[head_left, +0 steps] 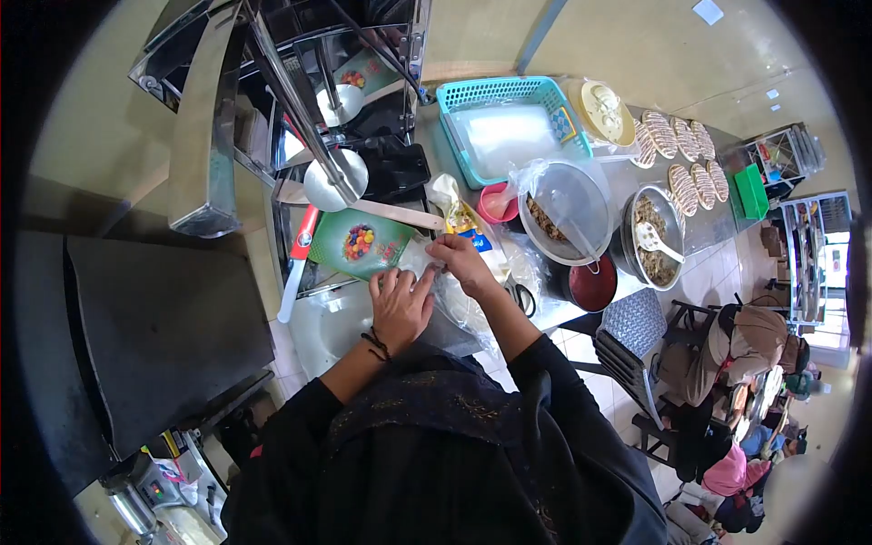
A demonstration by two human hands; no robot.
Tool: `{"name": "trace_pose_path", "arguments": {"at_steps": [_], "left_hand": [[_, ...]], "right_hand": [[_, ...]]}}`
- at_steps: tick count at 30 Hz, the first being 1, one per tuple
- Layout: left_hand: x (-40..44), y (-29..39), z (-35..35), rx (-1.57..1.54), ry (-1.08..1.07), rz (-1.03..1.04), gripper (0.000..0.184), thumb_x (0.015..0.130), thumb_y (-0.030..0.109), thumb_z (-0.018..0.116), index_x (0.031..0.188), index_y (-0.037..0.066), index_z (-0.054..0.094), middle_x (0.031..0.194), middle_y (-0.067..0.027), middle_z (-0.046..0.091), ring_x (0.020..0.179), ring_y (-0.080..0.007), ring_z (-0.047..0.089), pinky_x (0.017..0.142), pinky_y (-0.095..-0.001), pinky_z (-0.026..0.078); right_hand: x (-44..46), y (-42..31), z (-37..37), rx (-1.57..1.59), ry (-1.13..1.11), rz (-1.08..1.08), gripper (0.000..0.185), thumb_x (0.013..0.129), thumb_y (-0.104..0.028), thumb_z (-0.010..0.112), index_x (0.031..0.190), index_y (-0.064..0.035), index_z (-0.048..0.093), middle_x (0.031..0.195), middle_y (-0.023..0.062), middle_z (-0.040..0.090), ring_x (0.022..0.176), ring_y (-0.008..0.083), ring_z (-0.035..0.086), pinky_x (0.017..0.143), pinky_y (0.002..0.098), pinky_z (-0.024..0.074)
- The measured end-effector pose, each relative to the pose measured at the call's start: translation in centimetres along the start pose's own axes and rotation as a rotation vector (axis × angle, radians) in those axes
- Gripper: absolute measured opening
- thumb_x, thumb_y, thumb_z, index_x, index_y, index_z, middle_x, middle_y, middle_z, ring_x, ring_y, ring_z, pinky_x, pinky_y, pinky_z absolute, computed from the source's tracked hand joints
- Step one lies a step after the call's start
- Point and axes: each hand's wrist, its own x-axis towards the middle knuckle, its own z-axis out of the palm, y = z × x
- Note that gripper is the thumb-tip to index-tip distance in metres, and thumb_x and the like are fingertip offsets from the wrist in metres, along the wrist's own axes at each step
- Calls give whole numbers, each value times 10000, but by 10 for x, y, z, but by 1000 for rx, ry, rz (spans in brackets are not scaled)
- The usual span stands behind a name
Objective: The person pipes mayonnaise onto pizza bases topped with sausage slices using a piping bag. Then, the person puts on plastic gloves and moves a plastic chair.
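My left hand, a dark band round its wrist, lies with fingers apart along the lower edge of a green printed plastic bag showing colourful round shapes. Its index fingertip meets the fingers of my right hand. My right hand is closed in a pinch on a bit of clear plastic bag; exactly how much it grips is hidden. Behind my right hand lies a white, yellow and blue packet. Scissors with black handles rest beside my right forearm.
A red-and-white handled tool and a wooden stick lie around the green bag. Further off stand a turquoise basket, a bowl under plastic, a pot of filling with a slotted spoon and several striped pastries.
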Motion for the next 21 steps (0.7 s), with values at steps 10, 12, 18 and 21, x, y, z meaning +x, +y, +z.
{"name": "trace_pose_path", "arguments": {"at_steps": [10, 12, 18, 21], "left_hand": [[19, -5, 9, 203, -158, -94, 366, 650, 255, 560, 948, 48, 512, 835, -72, 460, 871, -219, 397, 723, -377, 254], [21, -9, 7, 239, -186, -81, 372, 646, 247, 555, 948, 34, 511, 839, -65, 461, 882, -216, 397, 731, -376, 255], [23, 3, -5, 261, -166, 8, 521, 638, 269, 570, 1062, -1, 436, 996, -139, 452, 973, -268, 381, 816, -420, 228], [29, 29, -33, 154, -156, 59, 583, 661, 277, 555, 1133, -10, 370, 1095, -168, 403, 1035, -313, 347, 841, -439, 231]], "right_hand": [[-5, -2, -22, 436, 169, -113, 240, 767, -234, 445, 914, -50, 491, 876, 47, 513, 786, 151, 472, 624, 305, 378], [-9, -9, -40, 846, 34, -96, 243, 777, -246, 447, 940, -69, 477, 870, 52, 514, 773, 161, 479, 616, 314, 385], [-67, -44, -94, 1234, 66, -311, 318, 849, -299, 340, 962, -26, 457, 870, 85, 541, 839, 206, 519, 769, 337, 409], [-104, -40, -109, 1255, 110, -348, 336, 854, -307, 323, 972, -22, 456, 883, 87, 551, 822, 194, 537, 733, 309, 436]]}}
